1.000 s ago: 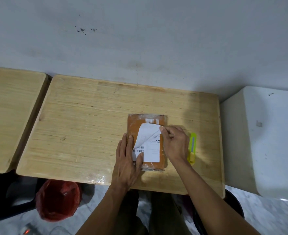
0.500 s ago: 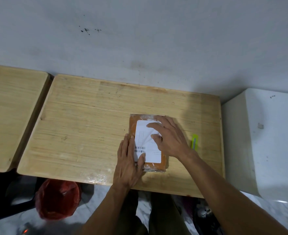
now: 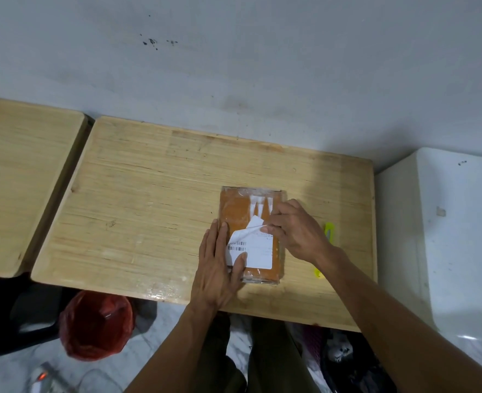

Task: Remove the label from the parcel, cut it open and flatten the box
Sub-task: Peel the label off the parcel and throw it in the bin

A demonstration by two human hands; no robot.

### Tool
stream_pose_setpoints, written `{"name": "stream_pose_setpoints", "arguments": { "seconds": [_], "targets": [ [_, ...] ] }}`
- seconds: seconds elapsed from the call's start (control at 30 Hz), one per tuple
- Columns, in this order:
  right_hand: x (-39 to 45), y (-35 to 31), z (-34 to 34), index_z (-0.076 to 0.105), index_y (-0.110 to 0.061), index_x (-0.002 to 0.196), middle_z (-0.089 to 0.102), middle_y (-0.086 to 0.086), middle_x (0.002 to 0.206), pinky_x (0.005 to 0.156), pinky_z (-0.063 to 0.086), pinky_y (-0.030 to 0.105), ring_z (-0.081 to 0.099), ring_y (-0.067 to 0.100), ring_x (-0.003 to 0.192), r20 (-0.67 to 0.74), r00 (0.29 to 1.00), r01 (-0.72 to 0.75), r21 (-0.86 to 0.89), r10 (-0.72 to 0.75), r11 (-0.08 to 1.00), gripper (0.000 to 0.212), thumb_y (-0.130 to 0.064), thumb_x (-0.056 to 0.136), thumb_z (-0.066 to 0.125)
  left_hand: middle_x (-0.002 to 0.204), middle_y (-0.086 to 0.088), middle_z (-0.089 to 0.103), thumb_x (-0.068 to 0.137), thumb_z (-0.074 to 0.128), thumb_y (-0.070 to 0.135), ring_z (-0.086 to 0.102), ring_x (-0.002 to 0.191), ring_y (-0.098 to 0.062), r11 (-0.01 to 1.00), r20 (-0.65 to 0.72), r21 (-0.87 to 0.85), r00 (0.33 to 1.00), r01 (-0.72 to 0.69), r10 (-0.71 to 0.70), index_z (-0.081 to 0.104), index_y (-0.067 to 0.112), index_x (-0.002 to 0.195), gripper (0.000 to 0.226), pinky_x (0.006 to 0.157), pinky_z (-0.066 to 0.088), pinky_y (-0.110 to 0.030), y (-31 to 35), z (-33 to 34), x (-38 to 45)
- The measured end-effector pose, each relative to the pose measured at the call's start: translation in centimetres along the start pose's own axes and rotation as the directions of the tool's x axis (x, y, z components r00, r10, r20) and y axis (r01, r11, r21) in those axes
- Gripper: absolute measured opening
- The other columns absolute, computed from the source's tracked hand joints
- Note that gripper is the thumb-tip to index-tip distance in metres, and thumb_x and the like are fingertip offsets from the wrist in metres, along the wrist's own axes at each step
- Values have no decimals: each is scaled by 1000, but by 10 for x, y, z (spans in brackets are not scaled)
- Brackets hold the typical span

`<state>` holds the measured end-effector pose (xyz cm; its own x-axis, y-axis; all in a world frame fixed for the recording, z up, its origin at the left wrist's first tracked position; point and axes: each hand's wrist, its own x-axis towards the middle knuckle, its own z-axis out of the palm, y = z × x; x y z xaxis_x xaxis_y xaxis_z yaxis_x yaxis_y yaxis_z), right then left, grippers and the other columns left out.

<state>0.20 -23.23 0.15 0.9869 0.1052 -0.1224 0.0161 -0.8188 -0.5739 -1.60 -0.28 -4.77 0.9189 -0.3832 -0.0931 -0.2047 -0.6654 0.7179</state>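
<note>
An orange-brown parcel [image 3: 235,211] wrapped in clear tape lies flat on the wooden table [image 3: 149,211]. Its white label [image 3: 258,251] with a barcode is peeled and folded back from the top half, leaving torn white strips on the parcel. My right hand [image 3: 296,231] pinches the label's folded upper edge. My left hand [image 3: 217,268] lies flat along the parcel's left side, thumb pressing on the label's lower left corner. A yellow-green cutter [image 3: 329,231] lies on the table right of the parcel, mostly hidden behind my right hand and wrist.
A second wooden table [image 3: 21,180] stands to the left with a narrow gap between. A white box-like unit [image 3: 447,236] is at the right. A red plastic bag [image 3: 95,324] sits on the floor below the table's front edge. A wall runs behind.
Half a second ago my right hand lay flat over the label, which looked stuck down. Now it has pinched the top edge and peeled the upper half downward. My left hand stayed put.
</note>
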Motion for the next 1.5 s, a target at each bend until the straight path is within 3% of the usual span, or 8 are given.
{"name": "stream_pose_setpoints", "arguments": {
  "seconds": [0.17, 0.4, 0.53, 0.8, 0.97, 1.2, 1.33, 1.5],
  "targets": [
    [-8, -4, 8, 77, -20, 92, 47, -3, 137, 99, 30, 27, 33, 15, 134, -9, 981, -190, 184, 195, 964, 18, -32, 94, 63, 166, -4, 15, 82, 60, 70, 17, 154, -21, 1000, -30, -1, 999, -19, 19, 24, 9, 156, 103, 116, 35, -54, -1, 1, 0],
    [-1, -5, -3, 75, -25, 88, 38, -10, 151, 106, 28, 32, 27, 12, 141, 131, 965, -260, 335, 228, 905, 12, -28, 94, 64, 164, -1, 12, 77, 57, 79, 20, 152, -25, 996, -58, 43, 995, -80, 82, 25, 3, 154, 113, 115, 35, -55, -3, 4, 3],
    [0, -8, -9, 72, -33, 80, 30, -14, 157, 109, 27, 32, 22, 7, 146, 198, 954, -291, 439, 224, 850, 15, -27, 92, 67, 168, -6, 7, 75, 61, 78, 13, 154, -26, 999, -20, 24, 999, -25, 25, 19, 10, 157, 114, 118, 31, -53, -4, 5, 3],
    [-3, -17, -19, 76, -24, 79, 16, -24, 160, 114, 18, 35, 2, -4, 149, 377, 908, -369, 504, 185, 781, 15, -27, 91, 68, 168, -2, -6, 70, 63, 80, -3, 155, -16, 998, 28, -37, 999, 45, -44, 12, 19, 159, 119, 119, 16, -37, -1, 4, 3],
    [-3, -16, -22, 77, -13, 82, 23, -22, 159, 114, 22, 38, 9, -2, 149, 381, 902, -393, 537, 201, 746, 15, -22, 91, 68, 168, -8, -4, 60, 58, 90, -2, 155, -19, 999, 59, -32, 998, 22, -20, 12, 15, 159, 133, 119, 17, -39, -1, 1, 4],
    [-11, -23, -23, 74, -24, 72, 18, -22, 161, 115, 7, 36, -6, -4, 148, 463, 879, -396, 573, 115, 717, 18, -24, 90, 70, 167, -8, -10, 57, 58, 92, -12, 153, -10, 994, 73, -86, 995, 72, -66, 10, 23, 159, 132, 117, 32, -50, 1, -2, 3],
    [-21, -17, -24, 76, -9, 81, 24, -24, 158, 112, 19, 37, 15, -8, 145, 419, 898, -389, 617, 133, 684, 18, -23, 91, 69, 167, -4, -16, 54, 64, 89, -11, 153, -9, 991, 81, -104, 994, 81, -73, 10, 26, 159, 134, 107, 44, -59, 3, -2, 2],
    [-30, -10, -20, 76, -22, 71, 34, -22, 153, 116, 19, 43, 23, -1, 143, 361, 919, -386, 736, 161, 556, 23, -12, 90, 68, 167, -2, -16, 54, 65, 87, -17, 150, 1, 988, 73, -122, 994, 94, -86, 10, 30, 159, 131, 106, 44, -59, 8, -1, 1]
  ]
}}
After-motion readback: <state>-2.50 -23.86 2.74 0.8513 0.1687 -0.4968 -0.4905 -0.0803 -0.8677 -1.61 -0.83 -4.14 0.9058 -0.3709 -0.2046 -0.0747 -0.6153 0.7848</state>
